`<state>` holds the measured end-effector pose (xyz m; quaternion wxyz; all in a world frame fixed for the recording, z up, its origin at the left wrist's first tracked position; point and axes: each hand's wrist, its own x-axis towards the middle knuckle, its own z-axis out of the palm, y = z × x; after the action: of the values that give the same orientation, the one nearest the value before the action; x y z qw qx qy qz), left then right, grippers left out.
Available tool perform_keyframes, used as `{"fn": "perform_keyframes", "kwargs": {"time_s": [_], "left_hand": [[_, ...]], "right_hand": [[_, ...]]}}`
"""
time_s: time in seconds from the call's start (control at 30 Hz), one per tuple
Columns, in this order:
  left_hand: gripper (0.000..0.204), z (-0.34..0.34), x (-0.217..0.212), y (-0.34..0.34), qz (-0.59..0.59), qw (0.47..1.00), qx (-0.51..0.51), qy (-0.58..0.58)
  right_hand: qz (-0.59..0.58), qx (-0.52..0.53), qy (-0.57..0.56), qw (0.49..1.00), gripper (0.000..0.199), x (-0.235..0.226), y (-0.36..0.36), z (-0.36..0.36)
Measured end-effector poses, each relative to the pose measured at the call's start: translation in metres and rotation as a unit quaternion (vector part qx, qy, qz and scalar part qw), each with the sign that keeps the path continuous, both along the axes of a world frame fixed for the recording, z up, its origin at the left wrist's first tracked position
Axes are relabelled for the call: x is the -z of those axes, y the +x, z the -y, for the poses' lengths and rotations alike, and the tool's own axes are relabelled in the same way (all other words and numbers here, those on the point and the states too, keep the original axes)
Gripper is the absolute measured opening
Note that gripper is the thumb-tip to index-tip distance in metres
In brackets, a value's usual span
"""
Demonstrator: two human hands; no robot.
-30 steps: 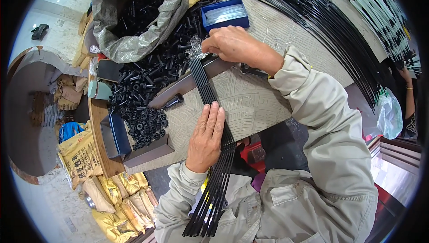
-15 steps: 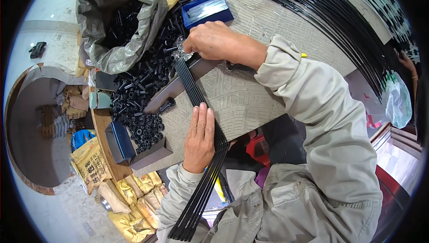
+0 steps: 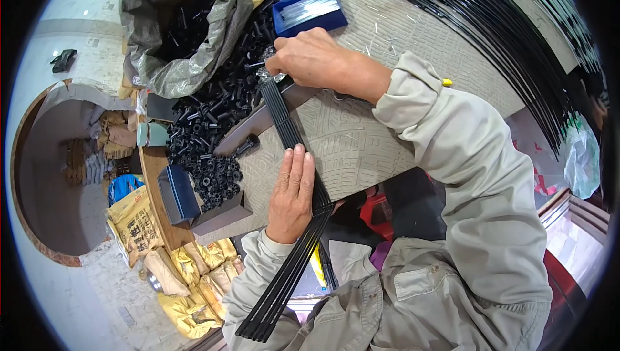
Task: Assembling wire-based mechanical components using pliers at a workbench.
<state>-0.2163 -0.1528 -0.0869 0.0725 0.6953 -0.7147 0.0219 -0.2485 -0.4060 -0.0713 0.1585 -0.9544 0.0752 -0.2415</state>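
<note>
A flat row of thin black rods (image 3: 282, 118) lies slantwise across the textured tabletop (image 3: 352, 151). Its lower part (image 3: 284, 280) hangs past the table edge and fans apart over my left sleeve. My left hand (image 3: 290, 199) rests on the row with its fingers stretched out flat. At the upper end of the rods, my right hand (image 3: 310, 59) has its fingers pinched together. What they hold is hidden. Beneath these fingertips is a small heap of shiny, clear-looking bits (image 3: 268, 73), beside a pile of black plastic fittings (image 3: 219, 115).
A blue box of thin clear strips (image 3: 310, 10) sits beyond my right hand. Left of it stands a grey woven sack (image 3: 226, 41) of black parts. A grey strip (image 3: 234, 136) borders the fittings. Long black rods (image 3: 478, 34) lie at the far right.
The whole view has shifted slightly, with the table contents moving a little to the right. Both hands keep nearly the same places on the rods.
</note>
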Motion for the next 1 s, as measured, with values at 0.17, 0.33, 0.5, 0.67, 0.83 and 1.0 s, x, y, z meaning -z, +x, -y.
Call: {"fn": "perform_keyframes", "kwargs": {"time_s": [0.17, 0.33, 0.5, 0.67, 0.83, 1.0], "left_hand": [[0.052, 0.002, -0.004, -0.003, -0.028, 0.999, -0.013, -0.006], [0.055, -0.001, -0.010, 0.000, -0.032, 0.999, -0.014, -0.010], [0.055, -0.003, -0.010, 0.002, -0.069, 0.997, -0.013, -0.031], [0.062, -0.009, -0.013, 0.002, -0.049, 0.998, -0.015, -0.037], [0.064, -0.012, -0.010, 0.003, -0.089, 0.995, -0.017, -0.052], [0.064, -0.012, -0.007, 0.005, -0.094, 0.994, -0.009, -0.056]], "right_hand": [[0.025, -0.029, -0.023, 0.999, 0.011, 0.002, 0.000, 0.001], [0.055, -0.023, 0.014, 0.998, 0.016, 0.004, 0.004, 0.000], [-0.044, 0.023, -0.048, 0.998, 0.005, -0.010, -0.014, 0.012], [-0.013, -0.010, -0.065, 0.998, 0.005, -0.018, -0.012, 0.006], [-0.005, -0.022, 0.004, 1.000, 0.006, -0.011, -0.005, 0.003], [-0.007, -0.044, 0.098, 0.994, 0.010, -0.008, 0.002, 0.001]]}}
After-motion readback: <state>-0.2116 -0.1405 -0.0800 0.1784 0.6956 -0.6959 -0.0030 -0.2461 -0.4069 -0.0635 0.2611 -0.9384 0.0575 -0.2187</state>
